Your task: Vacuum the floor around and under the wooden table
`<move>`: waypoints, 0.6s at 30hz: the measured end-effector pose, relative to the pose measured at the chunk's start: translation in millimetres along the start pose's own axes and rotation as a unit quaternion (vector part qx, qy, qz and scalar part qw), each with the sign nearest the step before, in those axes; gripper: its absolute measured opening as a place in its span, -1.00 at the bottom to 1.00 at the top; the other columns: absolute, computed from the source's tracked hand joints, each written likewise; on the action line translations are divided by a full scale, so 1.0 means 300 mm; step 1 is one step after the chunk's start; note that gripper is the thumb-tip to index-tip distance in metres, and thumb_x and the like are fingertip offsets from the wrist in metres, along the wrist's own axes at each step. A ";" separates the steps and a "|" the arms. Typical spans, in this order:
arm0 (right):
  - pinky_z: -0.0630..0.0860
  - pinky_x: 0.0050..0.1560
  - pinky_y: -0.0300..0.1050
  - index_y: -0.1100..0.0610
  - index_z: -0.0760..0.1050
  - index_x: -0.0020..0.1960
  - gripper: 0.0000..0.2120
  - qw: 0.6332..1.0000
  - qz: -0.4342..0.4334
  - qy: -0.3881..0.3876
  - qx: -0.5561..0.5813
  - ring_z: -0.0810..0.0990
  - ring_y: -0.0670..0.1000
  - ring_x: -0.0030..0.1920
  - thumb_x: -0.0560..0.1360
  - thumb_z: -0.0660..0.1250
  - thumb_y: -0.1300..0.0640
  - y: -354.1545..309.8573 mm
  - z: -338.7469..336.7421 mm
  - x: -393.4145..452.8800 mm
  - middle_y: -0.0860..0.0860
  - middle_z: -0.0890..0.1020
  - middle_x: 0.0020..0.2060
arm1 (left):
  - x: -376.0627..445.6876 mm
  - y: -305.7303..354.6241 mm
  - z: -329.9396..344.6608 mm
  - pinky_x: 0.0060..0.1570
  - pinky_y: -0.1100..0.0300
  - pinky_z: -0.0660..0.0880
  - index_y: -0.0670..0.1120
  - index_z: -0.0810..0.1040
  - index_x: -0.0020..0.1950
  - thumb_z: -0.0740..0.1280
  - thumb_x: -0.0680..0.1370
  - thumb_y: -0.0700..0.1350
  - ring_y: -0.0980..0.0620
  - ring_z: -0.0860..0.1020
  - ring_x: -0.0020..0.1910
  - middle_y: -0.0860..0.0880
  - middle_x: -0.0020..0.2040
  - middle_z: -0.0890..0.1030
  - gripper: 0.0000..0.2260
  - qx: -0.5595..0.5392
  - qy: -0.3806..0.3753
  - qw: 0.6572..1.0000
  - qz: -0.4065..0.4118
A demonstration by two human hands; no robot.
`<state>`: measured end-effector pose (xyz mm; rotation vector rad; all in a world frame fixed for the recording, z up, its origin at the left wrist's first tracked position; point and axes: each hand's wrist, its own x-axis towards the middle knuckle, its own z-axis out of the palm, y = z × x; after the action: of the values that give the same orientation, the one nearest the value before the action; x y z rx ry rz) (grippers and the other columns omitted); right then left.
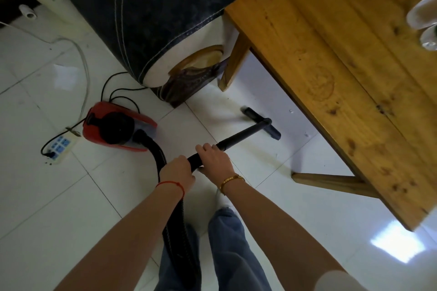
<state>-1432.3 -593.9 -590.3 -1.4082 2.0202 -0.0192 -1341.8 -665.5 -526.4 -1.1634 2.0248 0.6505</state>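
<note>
Both hands grip the black vacuum wand [238, 136]: left hand [176, 170] w/ fingers curled round the rear end near the hose joint, right hand [215, 159] just ahead of it, fingers wrapped over the tube. Wand runs fwd and right to the floor nozzle [260, 123], which sits flat on the white tile floor [71, 196], just beside the wooden table [343, 66] edge and between the 2 visible table legs. Ribbed black hose [156, 149] loops from the red canister vacuum [115, 126], left of the hands, back down past the person's legs. Canister's black cord [111, 87] runs up toward the dark sofa [153, 19]; a white power strip [60, 146] lies on the tiles just left of the canister. Red string on left wrist, gold bangle on right.
</note>
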 end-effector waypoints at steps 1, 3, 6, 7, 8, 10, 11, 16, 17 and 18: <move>0.57 0.00 0.03 0.13 0.30 0.32 -0.52 1.000 -0.011 -0.002 -0.016 0.48 0.18 0.13 0.46 0.38 0.18 0.003 0.006 -0.008 0.13 0.47 0.18 | -0.009 -0.003 0.014 -0.26 0.20 0.39 -0.16 0.38 0.14 0.27 0.55 -0.13 -0.02 0.57 -0.13 -0.05 -0.07 0.54 -0.79 0.005 0.017 1.000 0.003; 0.56 -0.02 0.06 0.12 0.28 0.37 -0.48 0.999 -0.028 0.007 -0.042 0.44 0.21 0.14 0.46 0.35 0.24 0.014 0.010 -0.018 0.15 0.43 0.22 | -0.034 -0.008 0.042 -0.29 0.23 0.36 -0.16 0.35 0.19 0.20 0.60 -0.15 0.00 0.59 -0.10 -0.06 0.00 0.58 -0.81 0.039 0.071 0.997 0.010; 0.57 -0.11 0.01 0.13 0.34 0.32 -0.58 0.998 -0.022 0.020 -0.056 0.48 0.21 0.08 0.49 0.34 0.23 0.028 -0.012 -0.022 0.15 0.45 0.18 | -0.061 -0.010 0.080 -0.26 0.24 0.39 -0.15 0.30 0.24 0.18 0.61 -0.12 0.02 0.57 -0.08 -0.07 0.07 0.53 -0.77 0.060 0.120 0.990 0.033; 0.55 -0.14 -0.01 0.14 0.36 0.29 -0.61 0.998 -0.021 0.019 -0.064 0.49 0.20 0.06 0.50 0.35 0.20 0.030 -0.023 -0.026 0.15 0.46 0.16 | -0.063 -0.010 0.087 -0.26 0.23 0.40 -0.16 0.30 0.23 0.21 0.59 -0.10 0.01 0.55 -0.11 -0.09 0.07 0.50 -0.74 0.040 0.112 0.992 0.044; 0.52 -0.17 -0.03 0.15 0.36 0.27 -0.62 0.997 -0.019 0.018 -0.073 0.50 0.18 0.03 0.50 0.36 0.16 0.033 -0.033 -0.031 0.14 0.47 0.14 | -0.066 -0.006 0.081 -0.27 0.21 0.38 -0.16 0.30 0.21 0.25 0.57 -0.07 -0.01 0.52 -0.14 -0.10 0.06 0.49 -0.71 0.000 0.091 0.995 0.049; 0.50 -0.21 -0.05 0.15 0.35 0.28 -0.59 0.995 -0.012 0.023 -0.094 0.51 0.17 0.01 0.49 0.38 0.11 0.036 -0.048 -0.042 0.14 0.47 0.15 | -0.053 -0.013 0.057 -0.27 0.19 0.38 -0.16 0.32 0.17 0.31 0.51 -0.02 -0.02 0.50 -0.18 -0.12 0.01 0.50 -0.66 -0.108 0.032 0.993 0.031; 0.50 -0.23 -0.06 0.14 0.34 0.29 -0.57 0.994 -0.005 0.028 -0.104 0.51 0.16 0.00 0.48 0.39 0.08 0.036 -0.054 -0.048 0.14 0.47 0.15 | -0.045 -0.021 0.041 -0.28 0.20 0.40 -0.16 0.37 0.15 0.34 0.48 0.00 -0.02 0.52 -0.20 -0.11 -0.05 0.53 -0.65 -0.154 -0.001 0.988 0.011; 0.48 -0.32 -0.07 0.14 0.35 0.26 -0.52 0.992 0.018 0.043 -0.119 0.53 0.15 -0.09 0.44 0.43 0.02 0.027 -0.068 -0.069 0.13 0.49 0.11 | -0.042 -0.086 -0.003 -0.31 0.15 0.55 -0.21 0.52 -0.15 0.37 0.42 -0.19 -0.06 0.57 -0.44 -0.12 -0.35 0.60 -0.90 -0.353 -0.170 0.919 -0.048; 0.47 -0.32 -0.07 0.14 0.36 0.26 -0.53 0.992 0.019 0.045 -0.117 0.53 0.15 -0.10 0.45 0.43 0.03 0.021 -0.066 -0.074 0.14 0.50 0.11 | -0.046 -0.095 -0.005 -0.32 0.15 0.53 -0.20 0.51 -0.21 0.35 0.43 -0.21 -0.06 0.55 -0.45 -0.12 -0.38 0.59 -0.93 -0.351 -0.166 0.920 -0.042; 0.46 -0.31 -0.08 0.14 0.37 0.26 -0.55 0.993 0.020 0.049 -0.109 0.53 0.15 -0.10 0.45 0.42 0.05 0.011 -0.064 -0.078 0.14 0.50 0.10 | -0.052 -0.100 -0.008 -0.32 0.16 0.52 -0.19 0.51 -0.26 0.34 0.44 -0.21 -0.05 0.54 -0.47 -0.11 -0.41 0.58 -0.90 -0.348 -0.158 0.923 -0.038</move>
<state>-1440.5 -579.4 -564.8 -1.5253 2.1852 0.1580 -1310.9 -673.1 -515.3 -1.3995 1.4921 1.4906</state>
